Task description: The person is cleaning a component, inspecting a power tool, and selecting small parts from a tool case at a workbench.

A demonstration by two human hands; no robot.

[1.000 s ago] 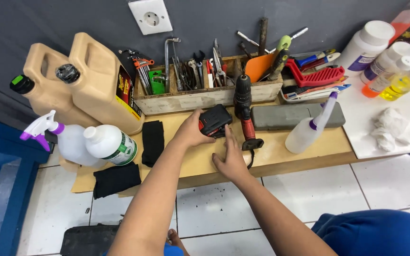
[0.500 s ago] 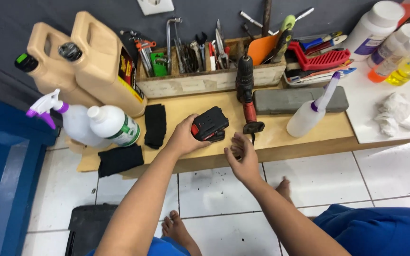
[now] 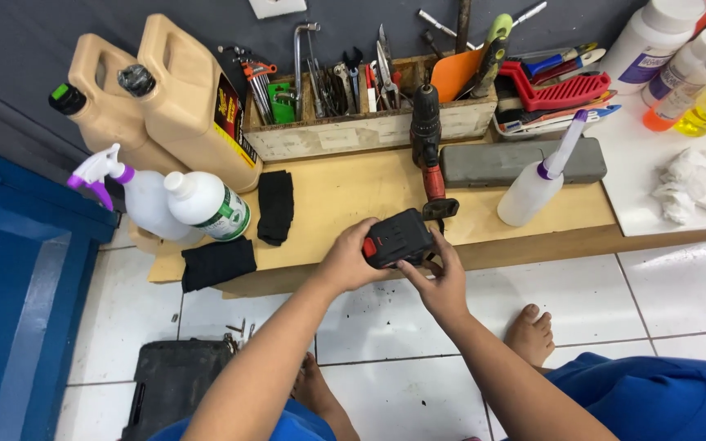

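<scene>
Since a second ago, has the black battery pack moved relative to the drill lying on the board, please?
Yes. The battery pack has come off the board toward its front edge, now held in both hands just below the foot of the drill.

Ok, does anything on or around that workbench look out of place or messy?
A few small screws lie loose on the tiled floor beside the black case. A crumpled white tissue sits on the white table. The drill lies without its battery pack, which both hands hold.

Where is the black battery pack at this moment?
In the head view, the black battery pack is near the centre, held between the left hand and right hand, just below the base of the red drill.
</scene>
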